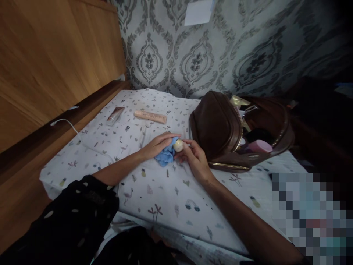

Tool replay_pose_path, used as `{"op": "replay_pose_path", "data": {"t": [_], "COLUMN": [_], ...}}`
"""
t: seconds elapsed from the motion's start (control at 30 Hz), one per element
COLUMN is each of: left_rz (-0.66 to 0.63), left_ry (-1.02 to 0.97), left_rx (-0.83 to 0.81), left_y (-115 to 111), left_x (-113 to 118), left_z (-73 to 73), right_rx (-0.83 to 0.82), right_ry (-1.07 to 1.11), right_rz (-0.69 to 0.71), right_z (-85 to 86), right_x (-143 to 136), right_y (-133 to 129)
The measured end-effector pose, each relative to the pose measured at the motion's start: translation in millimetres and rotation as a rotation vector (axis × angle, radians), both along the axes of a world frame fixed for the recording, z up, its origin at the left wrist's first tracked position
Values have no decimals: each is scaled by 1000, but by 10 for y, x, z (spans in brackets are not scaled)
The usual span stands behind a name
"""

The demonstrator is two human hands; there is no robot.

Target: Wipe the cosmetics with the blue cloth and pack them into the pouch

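Near the middle of the patterned sheet, my left hand (159, 144) is closed over a crumpled blue cloth (164, 157). The cloth touches the side of a small pale container with a gold-coloured band (178, 145). From the right, the fingers of my right hand (196, 158) grip this container. Its exact kind is too small to tell. Just right of my right hand stands an open brown leather bag (215, 127), its zip undone and several items showing inside.
A peach tube (150, 116) and a smaller silvery-brown tube (115, 115) lie on the sheet beyond my left hand. A white cable (72, 126) runs along the left side. Wooden panelling (63, 48) rises at left, and a patterned wall (171, 55) stands behind.
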State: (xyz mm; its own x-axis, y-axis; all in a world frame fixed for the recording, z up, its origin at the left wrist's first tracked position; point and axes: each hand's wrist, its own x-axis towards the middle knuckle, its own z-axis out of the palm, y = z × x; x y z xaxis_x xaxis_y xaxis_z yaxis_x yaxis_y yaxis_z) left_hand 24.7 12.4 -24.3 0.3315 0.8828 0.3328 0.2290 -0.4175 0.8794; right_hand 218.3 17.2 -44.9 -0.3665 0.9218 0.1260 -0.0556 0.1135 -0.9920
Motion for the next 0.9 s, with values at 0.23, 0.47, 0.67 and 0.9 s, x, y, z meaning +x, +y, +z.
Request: {"op": "replay_pose_path", "data": {"t": [0.23,0.47,0.67,0.9], "left_rz": [-85,-16,56,144], "left_ry": [-25,-7,41,-15], "left_rx": [-67,-108,-47,42], "left_y": [-3,-35,8,23], "left_x": [-10,17,16,24], "left_z": [-27,-14,-82,-63], "right_rx": [-19,67,110,97], "right_ry": [-15,-58,-146,-102], "right_rz": [31,61,74,31], "right_z": [-31,25,-3,42], "right_x": [5,-17,-15,-49], "right_y": [28,-13,-11,-38]}}
